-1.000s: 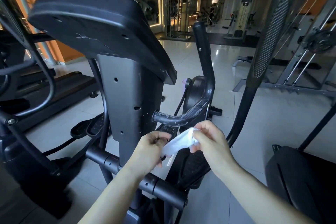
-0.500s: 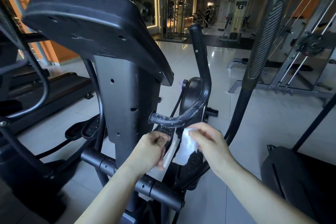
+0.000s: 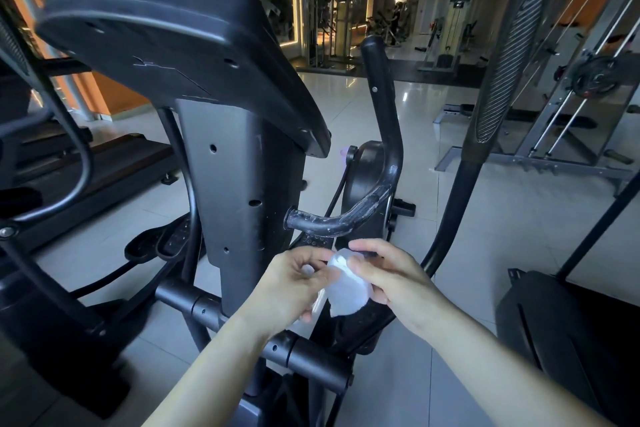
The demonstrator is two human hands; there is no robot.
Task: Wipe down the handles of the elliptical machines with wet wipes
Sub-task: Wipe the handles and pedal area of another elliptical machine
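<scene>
Wet wipe point(image 3: 346, 288), pinched between left hand point(image 3: 294, 282) and right hand point(image 3: 391, 279) at lower centre, is being readied; next, likely press it onto the curved handle point(image 3: 341, 217) above.

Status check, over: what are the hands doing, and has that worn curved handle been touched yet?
Left hand and right hand both pinching the wet wipe. Wipe just below the curved handle, not touching. Nothing between them.

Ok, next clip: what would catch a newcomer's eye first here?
Low in the middle, the left hand and right hand both hold a white wet wipe. Just above them curves a scuffed black handle of the elliptical. Its big dark console fills the upper left.
</scene>
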